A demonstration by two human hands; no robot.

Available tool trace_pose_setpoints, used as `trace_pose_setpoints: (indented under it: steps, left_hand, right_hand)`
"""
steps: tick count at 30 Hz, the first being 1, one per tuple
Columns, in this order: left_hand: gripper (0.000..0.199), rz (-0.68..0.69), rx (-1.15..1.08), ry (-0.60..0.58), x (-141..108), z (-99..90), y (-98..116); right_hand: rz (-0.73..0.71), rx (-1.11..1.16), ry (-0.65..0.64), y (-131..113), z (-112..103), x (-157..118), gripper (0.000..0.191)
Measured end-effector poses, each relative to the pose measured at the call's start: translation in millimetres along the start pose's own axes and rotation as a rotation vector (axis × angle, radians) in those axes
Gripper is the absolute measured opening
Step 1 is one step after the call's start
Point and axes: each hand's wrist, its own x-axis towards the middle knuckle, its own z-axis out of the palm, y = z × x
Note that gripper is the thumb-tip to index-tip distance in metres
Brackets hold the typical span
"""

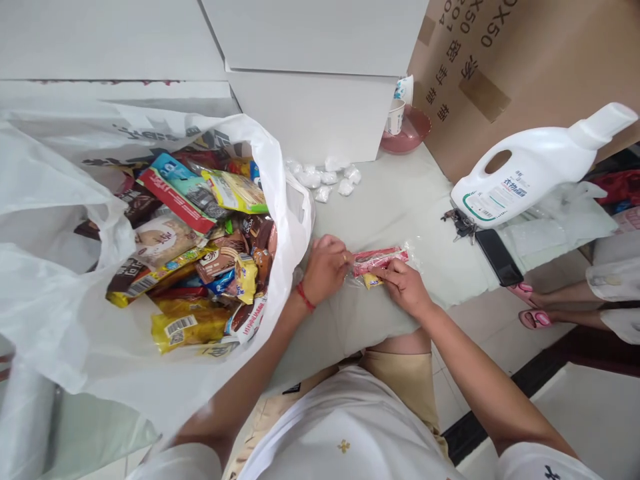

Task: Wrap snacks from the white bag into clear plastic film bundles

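On the table in front of me lies a small clear plastic bag [411, 253] with a red snack packet [375, 260] and a yellow snack packet [371, 280] inside. My left hand [326, 270], a red string round its wrist, is closed on the bag's left edge. The fingers of my right hand [406, 285] are curled over the bag's lower right part, pressing the packets. To the left of my left hand stands a large white plastic bag [295, 207], open at the top. Many wrapped snacks [190, 233] fill it.
Several crumpled clear plastic bundles [329, 178] lie by white boxes [310, 113]. Behind are paper cups [395, 117] and a red bowl [413, 130]. At right are a white detergent bottle [530, 170], keys [460, 225], a phone [499, 257] and a cardboard box [550, 80]. Another person's feet [534, 319] show.
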Motion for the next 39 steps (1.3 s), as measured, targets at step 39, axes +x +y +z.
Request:
trace_pose_setpoints:
  steps: [39]
  left_hand:
    - [0.048, 0.026, 0.207, -0.165, 17, 52.6, 63]
  right_hand:
    - [0.578, 0.282, -0.038, 103, -123, 22, 0.043]
